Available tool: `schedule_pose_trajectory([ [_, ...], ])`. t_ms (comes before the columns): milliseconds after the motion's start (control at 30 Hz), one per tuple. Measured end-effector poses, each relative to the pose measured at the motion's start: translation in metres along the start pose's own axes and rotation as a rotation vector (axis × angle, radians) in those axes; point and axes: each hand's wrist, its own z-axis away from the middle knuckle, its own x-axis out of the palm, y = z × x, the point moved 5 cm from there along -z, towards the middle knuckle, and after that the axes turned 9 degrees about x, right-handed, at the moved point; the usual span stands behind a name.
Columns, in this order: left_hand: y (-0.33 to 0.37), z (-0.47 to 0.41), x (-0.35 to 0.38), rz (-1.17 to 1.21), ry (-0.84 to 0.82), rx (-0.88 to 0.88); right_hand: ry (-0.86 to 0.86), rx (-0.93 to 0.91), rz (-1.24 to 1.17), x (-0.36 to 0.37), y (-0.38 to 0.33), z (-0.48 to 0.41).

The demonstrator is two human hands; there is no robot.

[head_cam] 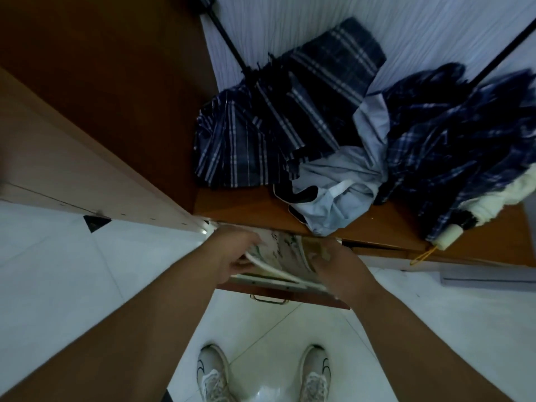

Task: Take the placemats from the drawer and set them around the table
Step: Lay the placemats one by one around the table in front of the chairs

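Note:
A low wooden drawer (278, 293) with a brass handle is pulled open below a wooden cabinet shelf. A stack of pale placemats (285, 253) with green markings and white edges bows upward out of it. My left hand (235, 253) grips the stack's left edge, fingers on top and thumb underneath. On the right edge my right hand (336, 266) is closed over the stack. Both forearms reach down from the bottom of the view.
The shelf (243, 207) above the drawer holds crumpled blue plaid cloths (261, 134), a light blue garment (339, 192) and a folded plaid umbrella (452, 181). An open cabinet door (72, 175) stands at left. White floor tiles and my two white shoes (264, 375) lie below.

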Motion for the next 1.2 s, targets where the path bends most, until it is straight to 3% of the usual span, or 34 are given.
schedule_pose_trajectory([
  [167,0.046,0.074,0.011,-0.053,-0.077,0.185,-0.055,0.053,-0.115,-0.037,-0.010,0.048],
  [333,0.125,0.167,0.019,-0.025,-0.248,0.344,-0.191,0.126,-0.328,-0.081,-0.030,0.098],
  [467,0.191,0.243,0.014,-0.002,-0.296,0.483,-0.190,0.131,-0.515,-0.131,-0.052,0.140],
  [567,0.226,0.291,0.004,0.036,-0.318,0.556,-0.310,0.154,-0.705,-0.161,-0.065,0.179],
  [633,0.244,0.319,-0.006,0.027,-0.316,0.603,-0.332,0.053,-0.850,-0.187,-0.074,0.201],
  [767,0.267,0.364,-0.032,-0.146,-0.287,0.732,-0.161,-0.143,-1.026,-0.242,-0.101,0.247],
  [867,0.271,0.387,-0.050,-0.303,-0.258,0.772,-0.093,-0.298,-0.919,-0.268,-0.113,0.287],
  [967,0.269,0.404,-0.061,-0.270,-0.244,0.740,0.084,-0.398,-0.698,-0.284,-0.126,0.321],
  [1033,0.267,0.414,-0.065,-0.228,-0.193,0.780,0.135,-0.449,-0.676,-0.291,-0.133,0.340],
  [1200,0.259,0.440,-0.072,-0.353,-0.094,1.005,0.093,-0.529,-0.670,-0.290,-0.145,0.377],
])
